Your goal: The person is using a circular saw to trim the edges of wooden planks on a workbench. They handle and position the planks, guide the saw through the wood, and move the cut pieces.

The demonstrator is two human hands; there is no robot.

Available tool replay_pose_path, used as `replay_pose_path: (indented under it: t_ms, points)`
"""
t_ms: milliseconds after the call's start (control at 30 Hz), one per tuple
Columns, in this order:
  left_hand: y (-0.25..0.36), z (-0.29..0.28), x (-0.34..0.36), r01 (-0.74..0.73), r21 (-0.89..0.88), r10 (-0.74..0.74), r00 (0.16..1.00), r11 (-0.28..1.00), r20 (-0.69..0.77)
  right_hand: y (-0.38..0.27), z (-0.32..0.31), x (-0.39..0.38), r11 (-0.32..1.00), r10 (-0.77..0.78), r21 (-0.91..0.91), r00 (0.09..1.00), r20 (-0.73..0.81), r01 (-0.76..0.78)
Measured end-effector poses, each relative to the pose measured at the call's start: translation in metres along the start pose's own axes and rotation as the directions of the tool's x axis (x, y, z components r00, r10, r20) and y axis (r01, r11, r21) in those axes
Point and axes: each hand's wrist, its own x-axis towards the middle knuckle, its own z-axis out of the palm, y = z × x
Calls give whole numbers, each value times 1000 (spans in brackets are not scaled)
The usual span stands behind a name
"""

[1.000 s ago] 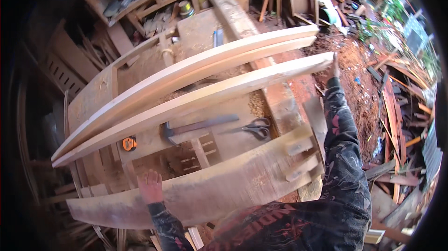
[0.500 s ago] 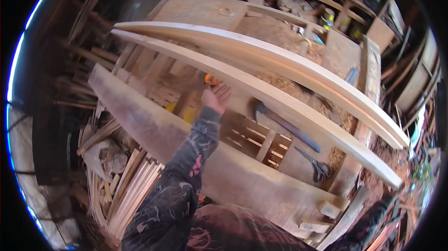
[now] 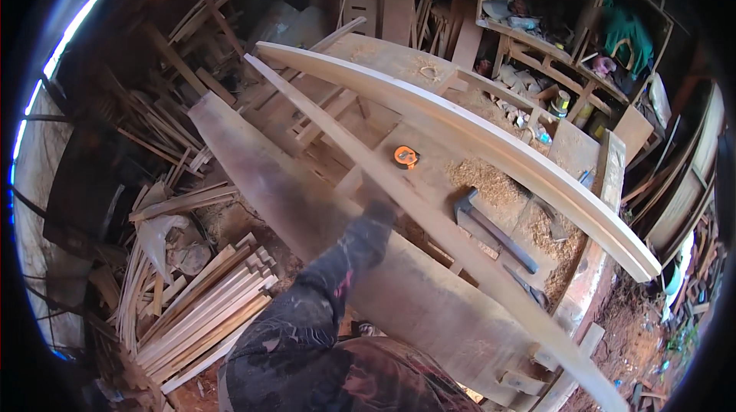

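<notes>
My left hand [image 3: 378, 211] is dark and smeared by motion at the underside of a long, narrow wooden board [image 3: 368, 157]. Its fingers are hidden, so I cannot tell whether they grip the board. This board slants from the far left to the near right and looks blurred. Beyond it a second long, pale board [image 3: 460, 113] stands on edge, slightly curved. An orange tape measure [image 3: 405, 157] lies on the workbench between the two boards. Right of it lies a hammer-like tool [image 3: 498, 229] with a dark head and handle. Scissors [image 3: 527, 288] are partly covered by the near board. My right hand is out of view.
A wide plank [image 3: 268, 174] forms the bench's near side, with gaps in the bench top behind it. Wood shavings [image 3: 494, 182] lie on the top. Stacked wood strips [image 3: 203, 320] sit on the floor at left. Cluttered shelves [image 3: 548, 36] stand at the back right.
The near board has swung toward me, widening its gap from the far board. My left hand, earlier open beside the tape measure, has drawn back to that board. The right sleeve has left view.
</notes>
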Motion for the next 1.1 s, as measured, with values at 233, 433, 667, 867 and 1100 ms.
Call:
replay_pose_path:
  t_ms: [233,433,667,867,1100]
  points:
    - [106,-67,-117,356,-604,-421,906,713,38,17,6,-28,965,-4,-256,981,194,55]
    - [214,-114,-170,546,-333,-569,822,769,35,47,5,-39,905,25,-413,955,297,105]
    - [169,-134,-198,840,-324,-852,501,435,154,95,-65,-27,699,121,-691,922,367,184]
    - [139,-159,-201,849,-188,-859,445,494,-253,39,-31,-32,706,257,-708,931,261,3]
    - [130,-149,-170,766,-226,-778,497,602,-386,46,-25,-28,788,366,-599,890,273,-141]
